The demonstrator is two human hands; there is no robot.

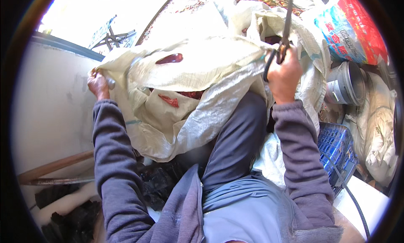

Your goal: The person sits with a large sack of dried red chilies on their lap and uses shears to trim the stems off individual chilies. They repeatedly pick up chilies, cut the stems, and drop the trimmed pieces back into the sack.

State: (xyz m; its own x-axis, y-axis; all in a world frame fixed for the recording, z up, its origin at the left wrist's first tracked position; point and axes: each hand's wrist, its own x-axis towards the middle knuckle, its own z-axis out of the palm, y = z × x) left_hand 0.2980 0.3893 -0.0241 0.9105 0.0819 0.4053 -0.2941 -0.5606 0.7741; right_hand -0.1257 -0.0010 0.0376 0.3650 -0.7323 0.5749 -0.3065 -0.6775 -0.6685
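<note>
A white woven sack [195,117] is stretched between my two hands, its mouth gaping toward me. My left hand [99,85] grips the sack's edge near the wall. In my right hand [285,74] is a pair of scissors [286,25] with dark handles, blades pointing up and away. The sack's other edge meets this hand; whether the fingers also pinch it, I cannot tell. A glossy dark red chili pepper [169,58] lies on the upper layer of cloth. Inside the mouth is a crumpled dried red chili [169,100], with more red pieces behind it, partly hidden.
Another woven sack [311,58] stands open behind the scissors. To the right are a red and blue printed bag [350,31], a grey bucket [352,83] on its side and a blue plastic crate [336,148]. A pale wall [53,101] bounds the left; black plastic [161,183] lies below.
</note>
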